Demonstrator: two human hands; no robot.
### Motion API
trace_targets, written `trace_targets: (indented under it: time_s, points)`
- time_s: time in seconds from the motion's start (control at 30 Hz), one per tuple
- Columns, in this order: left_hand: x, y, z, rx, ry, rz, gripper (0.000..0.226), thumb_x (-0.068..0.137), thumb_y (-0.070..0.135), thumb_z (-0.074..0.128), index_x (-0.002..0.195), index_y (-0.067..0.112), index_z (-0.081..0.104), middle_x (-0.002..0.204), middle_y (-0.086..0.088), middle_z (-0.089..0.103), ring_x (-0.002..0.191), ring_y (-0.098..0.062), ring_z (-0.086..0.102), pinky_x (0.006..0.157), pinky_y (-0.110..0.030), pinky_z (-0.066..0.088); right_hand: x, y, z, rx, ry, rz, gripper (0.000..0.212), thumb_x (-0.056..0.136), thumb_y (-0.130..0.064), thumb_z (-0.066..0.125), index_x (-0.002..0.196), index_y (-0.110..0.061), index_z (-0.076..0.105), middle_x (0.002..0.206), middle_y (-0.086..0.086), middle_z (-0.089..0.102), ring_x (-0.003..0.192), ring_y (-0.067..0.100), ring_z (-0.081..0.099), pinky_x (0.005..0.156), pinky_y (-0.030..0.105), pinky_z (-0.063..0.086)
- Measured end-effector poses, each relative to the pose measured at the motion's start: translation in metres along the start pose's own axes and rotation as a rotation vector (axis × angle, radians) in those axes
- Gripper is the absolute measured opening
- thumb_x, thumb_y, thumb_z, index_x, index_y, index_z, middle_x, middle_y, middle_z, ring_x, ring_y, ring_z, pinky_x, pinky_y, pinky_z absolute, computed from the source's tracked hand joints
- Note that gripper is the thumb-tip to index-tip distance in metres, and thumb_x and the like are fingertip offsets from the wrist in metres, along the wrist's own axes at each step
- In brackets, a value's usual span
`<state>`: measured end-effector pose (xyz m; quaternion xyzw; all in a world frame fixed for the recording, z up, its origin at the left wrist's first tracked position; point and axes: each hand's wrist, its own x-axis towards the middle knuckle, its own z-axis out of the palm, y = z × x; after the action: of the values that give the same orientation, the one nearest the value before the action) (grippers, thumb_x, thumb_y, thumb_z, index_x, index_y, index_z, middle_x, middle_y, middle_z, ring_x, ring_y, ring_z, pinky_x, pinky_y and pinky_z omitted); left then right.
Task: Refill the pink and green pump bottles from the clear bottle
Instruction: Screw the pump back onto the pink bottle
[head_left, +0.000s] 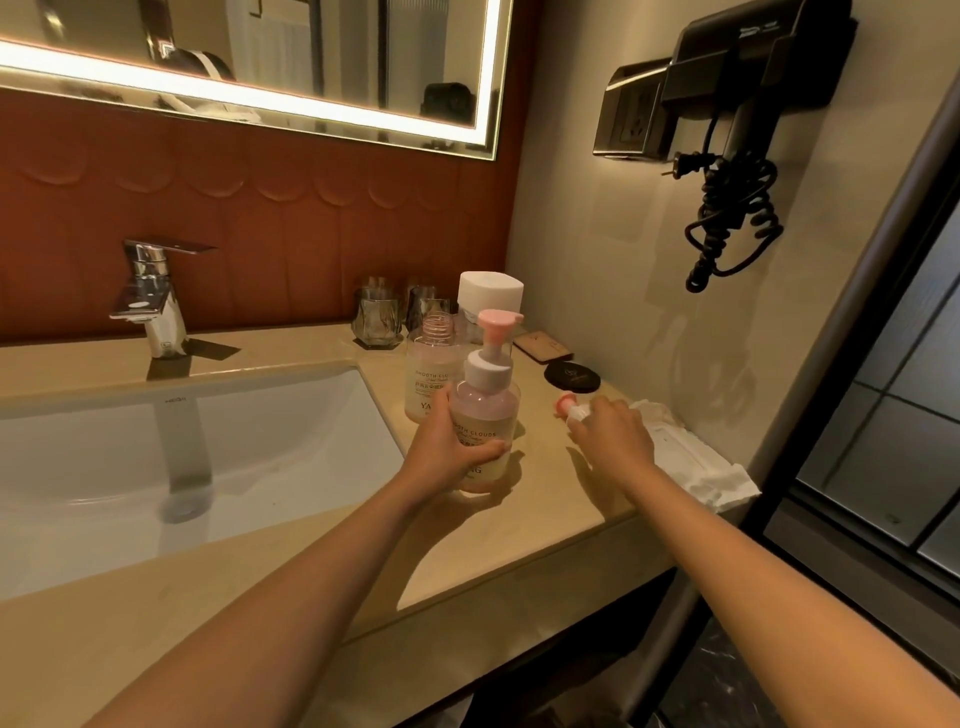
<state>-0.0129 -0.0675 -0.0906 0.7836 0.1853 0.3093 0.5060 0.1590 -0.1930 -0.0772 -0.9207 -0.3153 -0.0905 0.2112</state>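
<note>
Two bare forearms reach over the beige countertop (519, 545). The left hand (447, 447) grips the pink pump bottle (485, 410), which stands upright beside the sink (156, 467). The right hand (613, 436) holds a loose pump head (569, 408) low over the counter. An uncapped clear bottle (428, 364) stands just behind, with glasses (376, 317) and the tap (150, 296) beyond. A hair dryer (748, 67) hangs on the right wall.
</note>
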Motion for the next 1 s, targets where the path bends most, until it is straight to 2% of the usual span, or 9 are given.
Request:
trace_targets:
  time_s: [0.2,0.33,0.4,0.47,0.57,0.7,0.8,0.87,1.0]
  points:
    - [0.026,0.002,0.019,-0.024,0.012,0.005,0.077,0.074,0.018,0.077,0.134,0.020,0.028,0.134,-0.001,0.044,0.125,-0.018,0.043,0.092,-0.026,0.040,0.016,0.001,0.012,-0.055,0.033,-0.003,0.044,0.092,-0.044,0.050,0.125,-0.015,0.046,0.118,0.008,0.056,0.102,0.023,0.054,0.078,0.032,0.048]
    - [0.031,0.005,0.026,0.019,0.053,0.047,0.082,0.071,0.029,0.078,0.136,0.023,0.029,0.138,0.002,0.044,0.126,-0.015,0.042,0.094,-0.028,0.038,0.021,-0.001,0.014,-0.061,0.040,0.006,0.055,0.089,-0.045,0.056,0.131,-0.015,0.040,0.122,0.007,0.056,0.106,0.024,0.056,0.080,0.032,0.049]
    - [0.023,0.003,0.019,0.054,0.183,0.079,0.083,0.067,0.044,0.075,0.136,0.022,0.033,0.133,0.004,0.048,0.119,-0.013,0.047,0.094,-0.031,0.042,0.022,-0.001,0.016,-0.051,0.050,0.002,0.056,0.087,-0.045,0.059,0.129,-0.015,0.040,0.120,0.008,0.058,0.103,0.025,0.057,0.080,0.033,0.050]
    - [0.016,-0.001,0.006,0.068,0.406,0.080,0.074,0.069,0.054,0.066,0.129,0.018,0.041,0.120,0.004,0.054,0.108,-0.013,0.054,0.086,-0.031,0.049,0.022,-0.001,0.018,-0.027,0.058,0.004,0.058,0.085,-0.045,0.061,0.129,-0.014,0.039,0.118,0.009,0.059,0.101,0.026,0.058,0.079,0.034,0.051]
    - [0.022,-0.018,-0.019,0.127,0.609,-0.027,0.065,0.078,0.043,0.069,0.130,0.017,0.039,0.123,-0.001,0.054,0.110,-0.019,0.053,0.085,-0.031,0.047,0.023,-0.003,0.019,0.018,0.062,0.042,0.064,0.085,-0.049,0.059,0.133,-0.015,0.035,0.120,0.009,0.059,0.103,0.027,0.059,0.079,0.034,0.051]
    - [0.045,-0.028,-0.032,0.160,0.460,-0.166,0.090,0.076,0.029,0.076,0.145,0.020,0.019,0.149,-0.005,0.032,0.134,-0.024,0.034,0.106,-0.042,0.035,0.025,-0.005,0.021,0.059,0.034,0.073,0.065,0.084,-0.052,0.060,0.130,-0.014,0.035,0.117,0.009,0.059,0.101,0.028,0.060,0.074,0.033,0.050]
    - [0.064,-0.027,-0.031,0.063,0.362,-0.177,0.103,0.074,0.018,0.078,0.148,0.024,0.008,0.155,-0.005,0.020,0.140,-0.026,0.025,0.110,-0.048,0.028,0.025,-0.006,0.022,0.112,0.005,0.095,0.064,0.083,-0.051,0.062,0.128,-0.012,0.038,0.115,0.009,0.060,0.099,0.028,0.060,0.073,0.033,0.049]
    - [0.074,-0.026,-0.030,-0.004,0.315,-0.168,0.107,0.072,0.014,0.079,0.148,0.025,0.005,0.154,-0.006,0.023,0.139,-0.027,0.029,0.109,-0.050,0.031,0.024,-0.007,0.022,0.127,-0.005,0.095,0.063,0.082,-0.049,0.064,0.127,-0.012,0.040,0.116,0.009,0.060,0.099,0.028,0.060,0.074,0.033,0.049]
    - [0.079,-0.023,-0.026,-0.018,0.322,-0.159,0.092,0.072,0.011,0.078,0.144,0.019,0.022,0.143,-0.007,0.042,0.130,-0.027,0.042,0.102,-0.047,0.040,0.021,-0.008,0.019,0.169,-0.031,0.098,0.062,0.083,-0.049,0.064,0.129,-0.013,0.043,0.116,0.008,0.060,0.099,0.026,0.060,0.078,0.034,0.052]
